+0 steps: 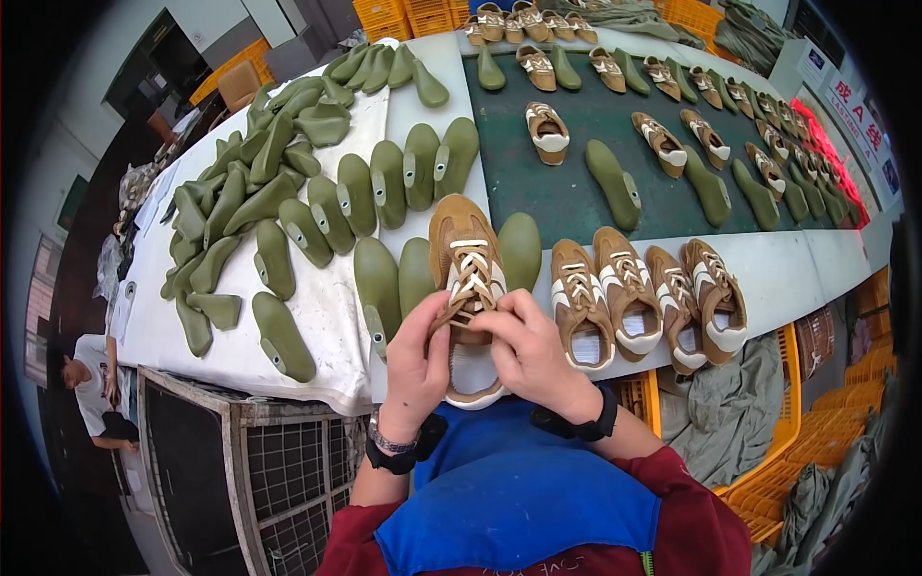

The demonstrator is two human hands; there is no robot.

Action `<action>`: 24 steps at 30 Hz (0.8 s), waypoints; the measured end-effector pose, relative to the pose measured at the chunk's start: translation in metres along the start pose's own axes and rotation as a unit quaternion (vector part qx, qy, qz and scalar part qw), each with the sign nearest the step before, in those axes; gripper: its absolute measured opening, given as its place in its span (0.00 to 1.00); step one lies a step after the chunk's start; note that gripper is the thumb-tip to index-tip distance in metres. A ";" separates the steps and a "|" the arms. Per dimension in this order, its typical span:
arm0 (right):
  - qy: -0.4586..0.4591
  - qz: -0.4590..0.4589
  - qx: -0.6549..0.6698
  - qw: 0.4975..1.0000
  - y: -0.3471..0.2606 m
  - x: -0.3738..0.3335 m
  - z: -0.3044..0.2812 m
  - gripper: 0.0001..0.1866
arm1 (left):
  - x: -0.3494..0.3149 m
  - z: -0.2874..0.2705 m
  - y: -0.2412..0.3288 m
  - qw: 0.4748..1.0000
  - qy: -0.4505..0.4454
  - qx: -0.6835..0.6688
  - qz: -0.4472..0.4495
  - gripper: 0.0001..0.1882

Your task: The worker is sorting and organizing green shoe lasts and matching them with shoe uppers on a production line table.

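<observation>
A brown suede sneaker [464,223] with cream laces stands in front of me at the table's near edge, toe pointing away. My left hand [415,372] is closed in a pinch on the left side of its collar, by the top of the lacing. On the other side my right hand [540,353] pinches the sneaker near the upper laces, fingertips close to the left ones. What exactly lies between the fingertips is partly hidden. Green shoe lasts [376,283] lie to the left of the sneaker, and another green last [520,248] shows just behind my right hand.
Several finished-looking sneakers [629,288] line the table's edge to my right. Lasts lie heaped on a white cloth [331,331] at left. The green conveyor belt [523,197] carries shoes and lasts. A wire cage [235,415] and an orange crate [789,384] flank me; another person [93,384] is at far left.
</observation>
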State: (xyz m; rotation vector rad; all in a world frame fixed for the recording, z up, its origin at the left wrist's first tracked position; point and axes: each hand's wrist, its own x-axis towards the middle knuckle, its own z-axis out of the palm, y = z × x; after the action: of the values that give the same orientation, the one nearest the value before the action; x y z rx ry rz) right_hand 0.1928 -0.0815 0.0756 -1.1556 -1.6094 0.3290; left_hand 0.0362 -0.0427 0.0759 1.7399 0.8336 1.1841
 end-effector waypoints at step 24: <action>0.074 0.160 0.110 0.978 0.034 0.001 -0.001 0.17 | 0.008 -0.011 -0.024 0.995 -0.057 0.037 -0.067 0.34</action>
State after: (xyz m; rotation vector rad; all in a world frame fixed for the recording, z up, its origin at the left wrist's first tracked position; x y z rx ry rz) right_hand 0.2107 -0.0645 0.0525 -1.2338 -1.2225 0.5998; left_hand 0.0266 -0.0226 0.0597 1.7643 0.9191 0.9681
